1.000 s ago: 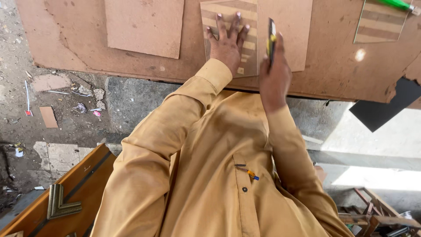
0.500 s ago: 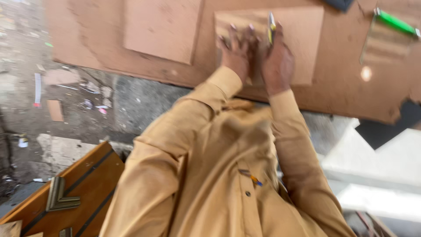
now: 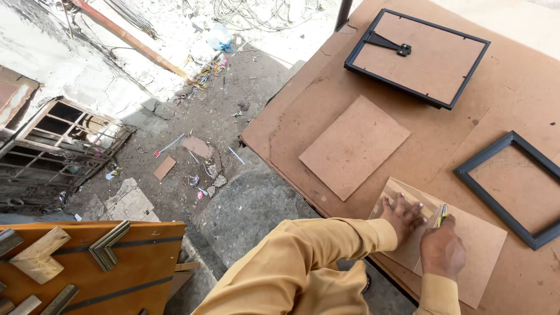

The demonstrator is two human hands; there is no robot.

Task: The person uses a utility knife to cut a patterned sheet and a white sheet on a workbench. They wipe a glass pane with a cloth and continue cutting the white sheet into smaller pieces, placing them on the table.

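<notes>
Cutter (image 3: 442, 214) in right hand (image 3: 441, 252) — tip up, away

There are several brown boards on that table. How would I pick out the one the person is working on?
Start at the big brown worktable and find its near edge, where the yellow sleeves reach in. The board lies there under the left hand, with the right hand holding a cutter on it. The other loose board lies untouched, farther away.

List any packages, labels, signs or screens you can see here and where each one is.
None clearly in view.
Litter on the ground left of the table: small scraps, too small to tell as packaging.
Crumpled pale blue wrapper, top centre, among rubble.
</notes>
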